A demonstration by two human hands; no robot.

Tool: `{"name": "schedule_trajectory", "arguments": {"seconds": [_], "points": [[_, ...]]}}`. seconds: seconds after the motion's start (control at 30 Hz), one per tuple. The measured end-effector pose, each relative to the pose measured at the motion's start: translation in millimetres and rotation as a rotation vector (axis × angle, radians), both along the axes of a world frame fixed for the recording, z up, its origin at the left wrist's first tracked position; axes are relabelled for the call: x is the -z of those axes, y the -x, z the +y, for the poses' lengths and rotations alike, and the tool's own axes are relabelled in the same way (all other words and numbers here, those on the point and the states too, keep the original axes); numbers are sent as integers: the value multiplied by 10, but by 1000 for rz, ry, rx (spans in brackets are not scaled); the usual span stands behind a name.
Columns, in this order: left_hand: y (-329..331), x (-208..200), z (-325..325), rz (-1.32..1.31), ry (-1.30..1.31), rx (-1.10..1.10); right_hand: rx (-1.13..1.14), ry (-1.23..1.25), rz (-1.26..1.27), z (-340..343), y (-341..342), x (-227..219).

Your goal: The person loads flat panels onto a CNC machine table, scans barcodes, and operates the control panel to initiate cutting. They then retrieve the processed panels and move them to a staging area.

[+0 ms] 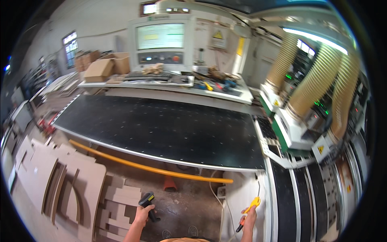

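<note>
My left hand (142, 213) is closed round a black handheld barcode scanner (147, 198), low over the floor near the cut boards. At the right, my right hand (250, 218) grips a yellow air blow gun (253, 204) with a thin metal nozzle pointing up and away. An orange and black end (241, 224) sticks out below that hand; whether it belongs to the blow gun I cannot tell. Ahead of both hands lies a black machine table (161, 129) dotted with small holes. A long orange-yellow bar (149, 164) runs along its near side.
Cut brown panels (84, 173) lean and lie at the left. Beyond the table, a bench (161, 86) holds a keyboard (147, 76), cardboard boxes (99, 69) and a control screen (160, 37). Machine heads with ribbed hoses (310, 82) stand at the right. A pale cable (215, 189) hangs ahead.
</note>
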State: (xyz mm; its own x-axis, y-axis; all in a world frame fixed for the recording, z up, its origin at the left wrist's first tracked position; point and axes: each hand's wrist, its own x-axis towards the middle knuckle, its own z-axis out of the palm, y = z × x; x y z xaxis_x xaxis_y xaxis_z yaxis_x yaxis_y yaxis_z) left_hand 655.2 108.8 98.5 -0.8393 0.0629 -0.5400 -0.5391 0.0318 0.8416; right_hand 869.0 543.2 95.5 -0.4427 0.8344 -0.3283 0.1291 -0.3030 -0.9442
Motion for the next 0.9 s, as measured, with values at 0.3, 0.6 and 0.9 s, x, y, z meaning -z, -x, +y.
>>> {"name": "schedule_trajectory", "arguments": {"seconds": [0.3,0.6,0.9], "points": [[-109,-100,-62,-25,-47,-18,-834,150,-79,-728,460,-447],[-49,-218,-32,-51,-189,-146,-1148,143,-136,-1095,346,-692],[-8,-271,-52,-48,-233,-243,-1618,70,-247,-1033,353,-962]]}}
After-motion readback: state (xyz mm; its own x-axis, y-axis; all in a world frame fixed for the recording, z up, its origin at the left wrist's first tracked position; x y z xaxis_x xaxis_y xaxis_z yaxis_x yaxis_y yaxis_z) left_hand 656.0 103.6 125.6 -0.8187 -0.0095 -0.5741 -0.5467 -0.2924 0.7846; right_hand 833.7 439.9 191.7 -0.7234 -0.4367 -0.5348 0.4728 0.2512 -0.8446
